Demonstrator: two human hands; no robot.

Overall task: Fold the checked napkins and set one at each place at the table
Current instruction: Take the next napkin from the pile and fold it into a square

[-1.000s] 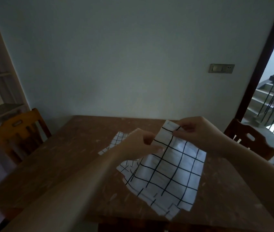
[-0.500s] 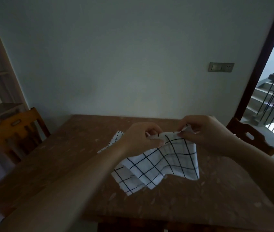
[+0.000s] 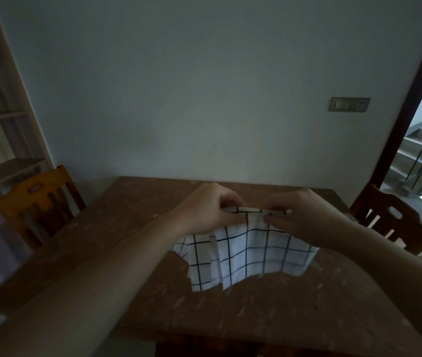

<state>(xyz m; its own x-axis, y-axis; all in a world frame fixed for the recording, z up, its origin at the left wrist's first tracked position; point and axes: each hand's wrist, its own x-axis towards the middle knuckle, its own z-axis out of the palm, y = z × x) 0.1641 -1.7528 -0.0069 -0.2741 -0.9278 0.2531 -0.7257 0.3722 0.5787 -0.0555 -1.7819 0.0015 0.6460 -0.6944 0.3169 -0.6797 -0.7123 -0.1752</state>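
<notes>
The left hand (image 3: pixel 206 211) and the right hand (image 3: pixel 301 217) each pinch the top edge of one checked napkin (image 3: pixel 248 253), thumb and fingertips closed on the cloth, close together above the middle of the surface (image 3: pixel 127 228). Held by that edge, the napkin hangs down toward six o'clock in loose vertical pleats, and its lower hem looks to rest on the wood; this is probably so its own weight pulls it straight and the doubled edges can be matched before the next fold. The fold seems only partly made, since the hem is uneven and ragged at its seven o'clock corner. A small pale patch at three o'clock, just past the right wrist, may be another napkin, but it is too small to tell. Farther off, a wooden chair (image 3: pixel 37 199) stands at nine o'clock and a darker chair (image 3: pixel 395 222) at three o'clock, marking places still to be set. At twelve o'clock rises a plain wall with a switch plate (image 3: pixel 350 104).
</notes>
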